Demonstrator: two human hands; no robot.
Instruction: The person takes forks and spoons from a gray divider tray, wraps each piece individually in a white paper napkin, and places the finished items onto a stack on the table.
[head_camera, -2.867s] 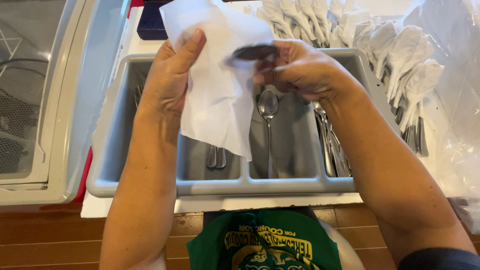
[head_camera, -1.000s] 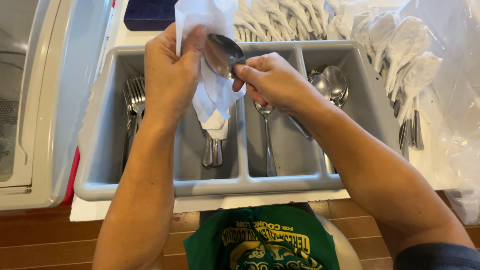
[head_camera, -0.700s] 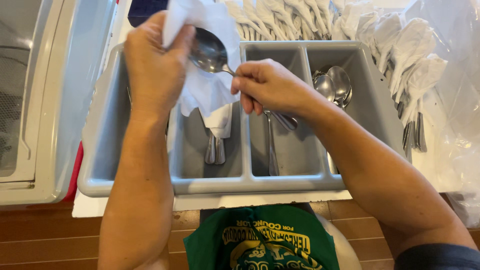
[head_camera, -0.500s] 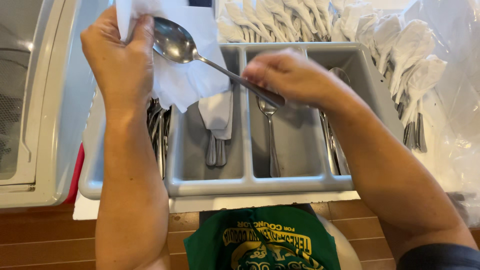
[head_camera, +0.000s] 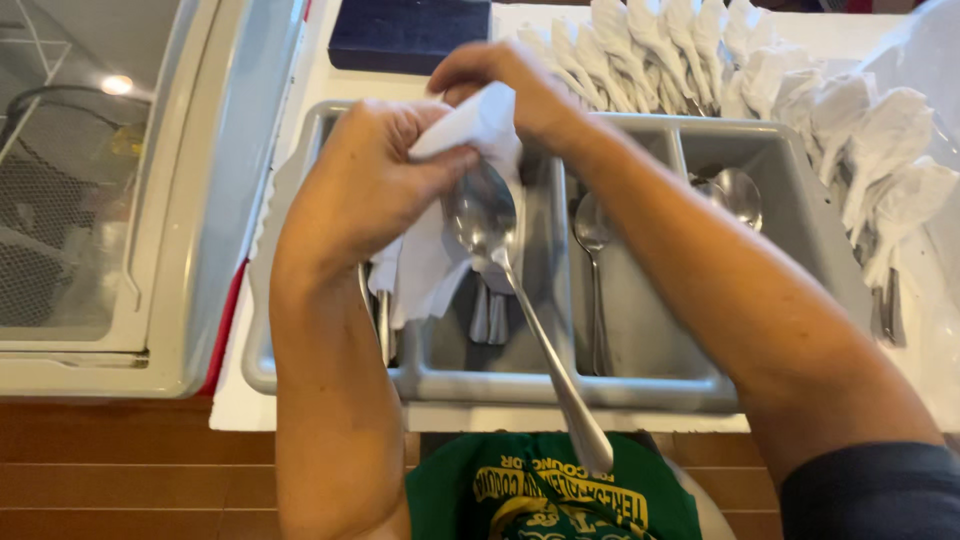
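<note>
Two hands at work over a grey tray: left hand clamped on a white napkin wrapped round a spoon, right hand pinching the napkin's top just above the bowl. Spoon bowl between both hands, handle running down and toward the body, over the tray's near rim. More spoons loose in the compartments; napkin rolls ranked behind on the white surface.

Before me a white counter carries a dark blue pad and rows of white-wrapped bundles, with a glass-lidded cabinet, possibly a freezer, at my left, above reddish-brown wooden flooring.
</note>
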